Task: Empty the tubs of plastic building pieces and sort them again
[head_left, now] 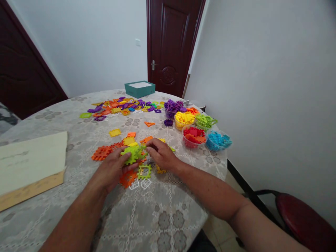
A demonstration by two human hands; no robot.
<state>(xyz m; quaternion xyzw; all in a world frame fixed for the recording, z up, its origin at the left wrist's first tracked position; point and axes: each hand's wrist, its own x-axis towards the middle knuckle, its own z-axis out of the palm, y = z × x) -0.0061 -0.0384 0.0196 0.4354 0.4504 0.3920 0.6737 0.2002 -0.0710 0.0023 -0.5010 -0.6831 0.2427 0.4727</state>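
L fingers point(125, 158) closed on green pcs point(133, 154), qty unclear, above table point(141, 217); R fingers point(151, 151) curled just beside, can't tell grip. 2 white frames point(134, 184) nearer body, 1 red tub point(189, 144) + 1 blue tub point(215, 147) nr R edge; room to move: near side.

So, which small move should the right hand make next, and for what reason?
Probably the right hand should close its fingers on the right edge of the green pieces. The left hand holds them, and the right thumb and fingers are bent close to that edge. Whether they already touch it, I cannot tell.
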